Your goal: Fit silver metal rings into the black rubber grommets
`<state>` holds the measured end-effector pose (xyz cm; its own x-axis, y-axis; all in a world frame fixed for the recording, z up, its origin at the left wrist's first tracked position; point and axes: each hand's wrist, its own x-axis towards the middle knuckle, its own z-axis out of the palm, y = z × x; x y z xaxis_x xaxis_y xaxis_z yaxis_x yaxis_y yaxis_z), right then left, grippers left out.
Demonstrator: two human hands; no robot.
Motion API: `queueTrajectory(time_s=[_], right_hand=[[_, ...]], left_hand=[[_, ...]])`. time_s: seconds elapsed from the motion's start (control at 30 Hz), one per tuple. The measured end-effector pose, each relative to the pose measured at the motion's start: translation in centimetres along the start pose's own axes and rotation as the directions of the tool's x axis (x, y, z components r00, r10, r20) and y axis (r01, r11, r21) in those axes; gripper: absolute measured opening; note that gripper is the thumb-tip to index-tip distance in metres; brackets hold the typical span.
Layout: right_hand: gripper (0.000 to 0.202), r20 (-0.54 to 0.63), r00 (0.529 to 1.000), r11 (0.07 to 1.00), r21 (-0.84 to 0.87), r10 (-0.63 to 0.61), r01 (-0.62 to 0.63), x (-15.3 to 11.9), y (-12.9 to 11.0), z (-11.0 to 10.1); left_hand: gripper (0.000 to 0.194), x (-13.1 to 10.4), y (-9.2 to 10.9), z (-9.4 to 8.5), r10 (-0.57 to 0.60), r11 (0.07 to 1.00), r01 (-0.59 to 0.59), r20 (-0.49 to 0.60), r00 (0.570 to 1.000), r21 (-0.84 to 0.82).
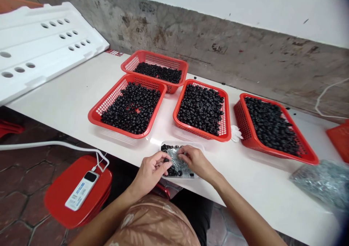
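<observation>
A shallow clear plastic tray (196,144) lies at the table's front edge, holding small shiny clear or silvery pieces (177,158) and black ring-shaped parts (172,171). My left hand (155,165) is over the tray's left side, its thumb and fingers closed round a black ring-shaped part (166,160). Across from it, my right hand (193,158) reaches in over the shiny pieces with its fingertips pinched together. Whatever sits between those right fingertips is hidden or too small to name.
Behind the tray stand red baskets of black parts: left (92,120), rear (127,66), middle (201,129) and right (240,119). A white glove (236,133) lies between two baskets. At right is a plastic bag (321,182). A power bank (81,190) rests on a red stool (58,206).
</observation>
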<state>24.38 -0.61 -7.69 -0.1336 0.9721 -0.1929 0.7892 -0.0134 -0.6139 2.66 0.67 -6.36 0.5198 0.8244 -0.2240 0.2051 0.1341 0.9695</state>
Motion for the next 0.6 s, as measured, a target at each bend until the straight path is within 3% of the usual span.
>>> queueTrajectory(time_s=[0.07, 0.1, 0.2, 0.27, 0.33, 0.47, 0.6], right_hand=[[0.020, -0.007, 0.998, 0.969, 0.243, 0.056, -0.053, -0.3, 0.1, -0.5], [0.024, 0.003, 0.995, 0.908, 0.409, 0.101, -0.093, -0.6, 0.0, -0.7], [0.036, 0.098, 0.968, 0.550, 0.808, 0.230, -0.212, -1.3, -0.5, -1.3], [0.038, 0.145, 0.955, 0.380, 0.894, 0.259, -0.239, -1.8, -1.0, -1.5], [0.038, 0.151, 0.950, 0.268, 0.937, 0.274, -0.226, -2.3, -1.4, -1.6], [0.037, 0.127, 0.948, 0.193, 0.963, 0.292, -0.189, -3.1, -2.1, -1.5], [0.037, 0.061, 0.954, 0.228, 0.965, 0.293, -0.132, -3.7, -2.8, -0.9]], left_hand=[[0.022, -0.1, 0.1, 0.0, 0.010, 0.999, -0.010, -0.004, 1.000, -0.038], [0.022, 0.0, 0.2, 0.0, 0.031, 0.997, -0.032, -0.013, 0.999, -0.063], [0.019, 0.2, 0.7, 0.3, 0.087, 0.978, -0.095, -0.050, 0.995, -0.184], [0.019, 0.6, 1.1, 0.7, 0.057, 0.964, -0.063, -0.030, 0.998, -0.260], [0.020, 1.0, 1.4, 1.2, -0.002, 0.959, 0.006, 0.013, 1.000, -0.283], [0.021, 1.6, 1.7, 2.2, -0.061, 0.934, 0.075, 0.050, 0.997, -0.349], [0.030, 1.8, 2.0, 2.7, -0.106, 0.832, 0.141, 0.094, 0.990, -0.536]])
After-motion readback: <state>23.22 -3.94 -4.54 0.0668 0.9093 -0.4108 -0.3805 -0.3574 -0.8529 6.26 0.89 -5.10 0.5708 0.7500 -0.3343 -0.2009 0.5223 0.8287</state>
